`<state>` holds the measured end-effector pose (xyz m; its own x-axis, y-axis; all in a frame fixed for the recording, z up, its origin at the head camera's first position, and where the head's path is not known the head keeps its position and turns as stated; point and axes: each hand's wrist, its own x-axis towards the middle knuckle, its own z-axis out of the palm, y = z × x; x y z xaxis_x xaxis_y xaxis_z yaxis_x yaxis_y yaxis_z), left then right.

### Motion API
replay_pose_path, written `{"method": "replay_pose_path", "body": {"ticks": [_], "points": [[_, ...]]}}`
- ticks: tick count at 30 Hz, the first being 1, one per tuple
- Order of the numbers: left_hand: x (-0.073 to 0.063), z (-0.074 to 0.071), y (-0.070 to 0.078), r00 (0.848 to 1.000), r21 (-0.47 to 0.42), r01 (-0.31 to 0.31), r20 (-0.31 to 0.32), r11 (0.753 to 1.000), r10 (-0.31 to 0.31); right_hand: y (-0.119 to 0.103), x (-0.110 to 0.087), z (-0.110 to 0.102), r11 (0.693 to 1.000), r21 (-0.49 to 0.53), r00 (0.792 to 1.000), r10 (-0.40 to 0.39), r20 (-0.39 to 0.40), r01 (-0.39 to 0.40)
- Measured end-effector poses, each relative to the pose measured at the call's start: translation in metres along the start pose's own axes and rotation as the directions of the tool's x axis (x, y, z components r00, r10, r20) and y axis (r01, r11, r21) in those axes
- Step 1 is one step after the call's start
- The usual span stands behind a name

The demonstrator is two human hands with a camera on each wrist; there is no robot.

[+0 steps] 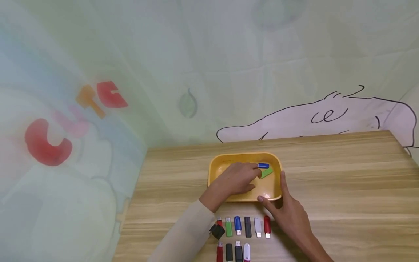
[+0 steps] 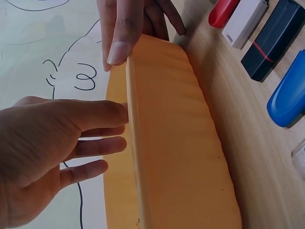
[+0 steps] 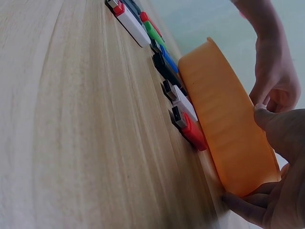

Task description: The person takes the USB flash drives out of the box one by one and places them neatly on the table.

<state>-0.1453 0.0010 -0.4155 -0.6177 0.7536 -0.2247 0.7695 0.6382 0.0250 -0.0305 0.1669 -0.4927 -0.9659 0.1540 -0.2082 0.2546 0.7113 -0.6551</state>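
Note:
A yellow plastic tray [image 1: 213, 174] stands on the wooden table. Reaching over its front rim, my left hand [image 1: 240, 178] is inside it, fingers extended beside a blue USB stick [image 1: 263, 165] and a green USB stick [image 1: 266, 173]. In the left wrist view the tray wall [image 2: 171, 129] hides the fingertips of the left hand [image 2: 62, 148]. At the front right corner, my right hand [image 1: 292, 216] grips the tray, thumb on the front rim and a finger along the right side. The right wrist view shows its thumb on the rim and fingers low against the outer wall.
In front of the tray lie two rows of USB sticks. The back row includes a green stick [image 1: 228, 227], a blue one [image 1: 238, 225] and a red one [image 1: 267, 226]. A white stick [image 1: 247, 251] ends the front row. A printed cloth [image 1: 183, 72] hangs behind the table.

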Motion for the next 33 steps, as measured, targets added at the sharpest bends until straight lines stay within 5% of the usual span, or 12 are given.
{"method": "replay_pose_path", "body": {"ticks": [33], "points": [[0.046,0.01,0.004,0.998,0.025,-0.01,0.067,1.0,0.009,0.002,0.001,-0.002,1.0,0.004,1.0,-0.014,0.001,0.014]]}}
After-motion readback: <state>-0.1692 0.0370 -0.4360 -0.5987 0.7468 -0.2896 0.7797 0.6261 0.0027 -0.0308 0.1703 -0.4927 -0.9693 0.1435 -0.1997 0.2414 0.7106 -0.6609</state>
